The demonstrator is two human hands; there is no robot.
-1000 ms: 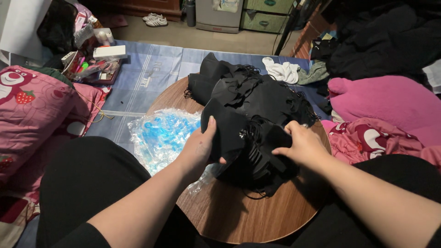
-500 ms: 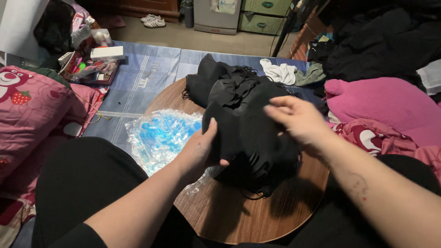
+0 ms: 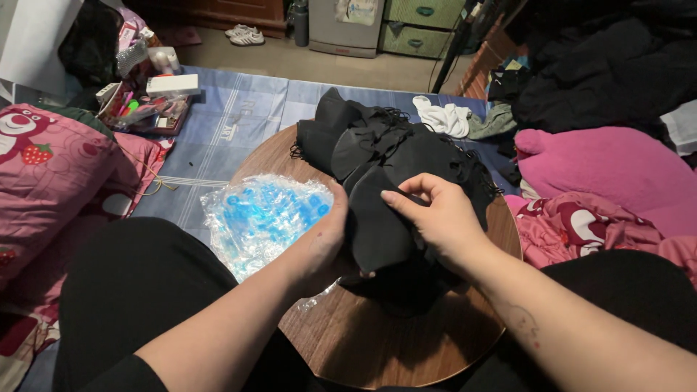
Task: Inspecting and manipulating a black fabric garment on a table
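Left hand (image 3: 323, 236): grip closed on black face mask (image 3: 377, 225) edge.
Right hand (image 3: 435, 218): fingers curled, pinching same mask.
Surroundings: mask pile (image 3: 377, 141), plastic bag (image 3: 261, 214) on round wooden worktop (image 3: 377, 341).

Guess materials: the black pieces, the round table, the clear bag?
Black pieces: soft matte fabric, probably; they fold limply in both hands.
Round table: wood or wood-look laminate, brown grain, slight sheen.
Clear bag: thin crinkled plastic film, glossy, blue showing through.

Heap of face masks (image 3: 392, 156) on round table (image 3: 392, 348), plastic bag (image 3: 265, 214) left, pillow (image 3: 43, 181) far left
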